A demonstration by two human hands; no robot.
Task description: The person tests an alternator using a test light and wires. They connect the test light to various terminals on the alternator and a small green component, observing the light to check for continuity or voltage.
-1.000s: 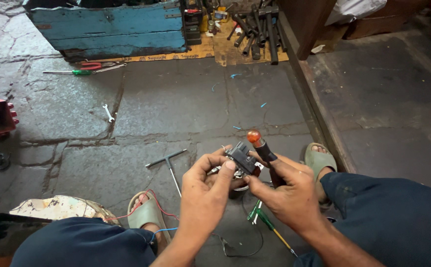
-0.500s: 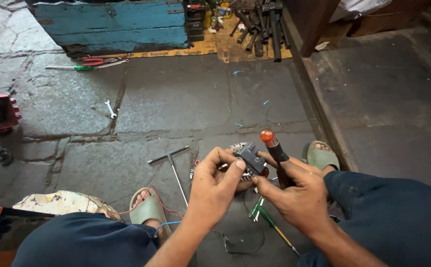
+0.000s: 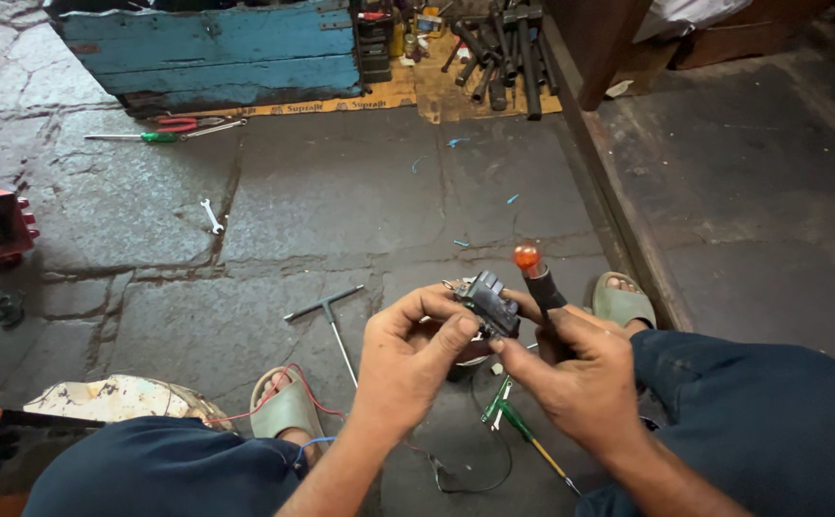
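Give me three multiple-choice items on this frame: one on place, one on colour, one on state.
1. Where does the T-handle wrench lie?
A. on the stone floor left of the hands
B. on the blue box
C. in the right hand

2. What colour is the tip of the tool handle in the right hand?
A. green
B. orange
C. white

3. How is the small black part held?
A. lying loose on the floor
B. pinched by fingers of both hands
C. by the left hand alone

Answers: 1 A, it lies flat on the floor; 2 B, the tip is orange; 3 B, both hands' fingers meet on it.
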